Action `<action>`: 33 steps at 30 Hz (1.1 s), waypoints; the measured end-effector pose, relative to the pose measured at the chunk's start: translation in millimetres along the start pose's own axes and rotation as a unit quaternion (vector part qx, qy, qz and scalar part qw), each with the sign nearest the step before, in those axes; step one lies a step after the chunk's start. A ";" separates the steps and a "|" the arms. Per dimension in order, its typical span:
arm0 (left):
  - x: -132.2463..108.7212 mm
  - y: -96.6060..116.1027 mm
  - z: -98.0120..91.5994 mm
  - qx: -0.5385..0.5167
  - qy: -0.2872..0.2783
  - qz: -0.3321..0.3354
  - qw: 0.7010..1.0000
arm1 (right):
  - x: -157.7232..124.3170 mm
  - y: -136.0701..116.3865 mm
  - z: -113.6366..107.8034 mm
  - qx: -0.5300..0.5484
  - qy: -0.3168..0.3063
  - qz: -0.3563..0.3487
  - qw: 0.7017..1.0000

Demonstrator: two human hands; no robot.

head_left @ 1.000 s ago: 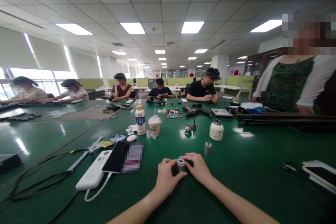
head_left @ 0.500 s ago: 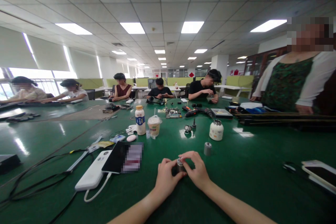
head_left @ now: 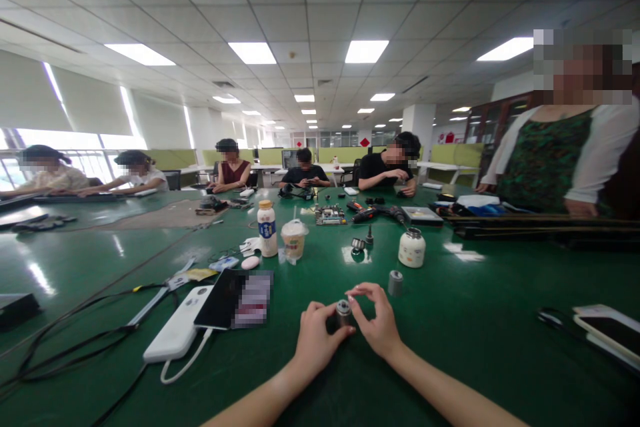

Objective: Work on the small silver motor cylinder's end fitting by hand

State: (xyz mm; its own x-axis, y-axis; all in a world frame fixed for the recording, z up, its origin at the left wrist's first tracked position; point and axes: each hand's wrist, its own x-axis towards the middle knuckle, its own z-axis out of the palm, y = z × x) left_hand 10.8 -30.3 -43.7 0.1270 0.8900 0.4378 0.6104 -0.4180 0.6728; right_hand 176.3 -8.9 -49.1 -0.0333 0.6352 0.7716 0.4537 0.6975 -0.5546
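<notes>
A small metal cylinder (head_left: 343, 312) stands close in front of me, with a round fitting in its top face. My left hand (head_left: 316, 335) is closed around it from the left, thumb at the near side and fingers on the far side. To its right, my right hand (head_left: 379, 323) has curved fingers, with thumb and index tips slightly apart beside the top rim. Nothing shows between those tips; whether the thumb touches the rim I cannot tell. A similar grey cylinder (head_left: 395, 283) sits upright beyond my right hand.
Beyond stand a white jar (head_left: 412, 249), a drink bottle (head_left: 267, 230) and a plastic cup (head_left: 293, 240). Small metal parts (head_left: 358, 246) lie ahead. A power bank (head_left: 179, 325), phone (head_left: 220, 300) and cables are at left, another phone (head_left: 613, 330) at right. Several people are around the green table (head_left: 450, 333).
My right fingertips have shifted slightly right and up off the cylinder's top, which now shows more fully. My left hand keeps hold of the cylinder in the same place.
</notes>
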 end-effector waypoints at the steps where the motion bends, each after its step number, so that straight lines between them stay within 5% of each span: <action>1: 0.2 -0.1 0.0 0.001 0.000 0.000 1.000 | 0.2 -1.5 0.2 0.004 -0.007 0.000 1.000; 5: -0.2 1.2 -0.4 0.006 -0.005 0.005 1.000 | 0.7 -7.4 1.8 0.016 -0.024 0.006 1.000; 13: -1.8 3.1 -1.3 0.034 -0.008 -0.007 0.999 | 7.7 1.3 0.9 -0.007 0.045 0.088 0.995; 19: -2.4 4.0 -2.1 0.050 -0.012 -0.023 0.998 | 6.6 13.2 -1.5 -0.020 -0.029 0.125 0.992; 33: -1.4 5.5 -3.2 0.050 -0.022 0.000 0.998 | 4.8 -2.5 0.9 0.043 -0.004 0.022 0.999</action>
State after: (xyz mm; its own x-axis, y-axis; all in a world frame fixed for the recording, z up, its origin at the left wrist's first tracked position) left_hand 11.5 -34.4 -38.7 0.1599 0.8983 0.4093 0.6859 -0.3993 0.6084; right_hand 174.2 -7.3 -44.4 -0.0227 0.6690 0.7429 0.3759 0.6943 -0.6137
